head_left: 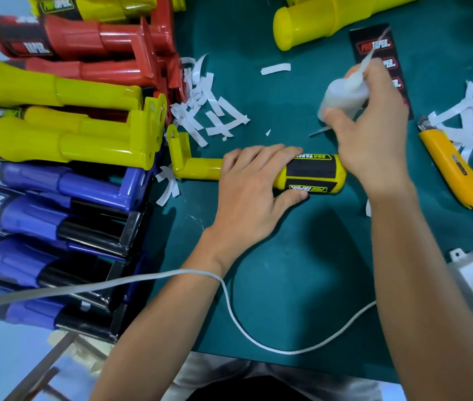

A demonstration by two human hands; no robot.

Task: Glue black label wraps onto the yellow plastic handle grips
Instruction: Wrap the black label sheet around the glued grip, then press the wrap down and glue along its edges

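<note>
Yellow handle grip point(200, 169): lies flat on the desk point(287, 256) near the middle of the view, bracket end towards 9 o'clock, round end towards 3 o'clock.
Black label wrap point(307, 172): sits around the thick end of the grip, its printed logo upside down to the camera.
Left hand point(255, 180): fingers curl over the top of the grip and the thumb presses from below, pinning it to the desk at the edge of the wrap.
Right hand point(371, 131): at 1 o'clock from the grip, closed around a white glue bottle point(342, 94) whose nozzle points towards 1 o'clock; the bottle is blurred.
Label sheet point(374, 44): black, flat on the desk behind the right hand, at 12 o'clock from it.
Utility knife point(455, 172): yellow, at 3 o'clock from the grip, well apart.
Paper strips point(200, 111): white, scattered at 11 o'clock from the grip.
Stacked handles point(56, 91): yellow, red and blue, piled at 9 o'clock.
Cable point(235, 308): white, crosses the left wrist and loops towards 5 o'clock.
</note>
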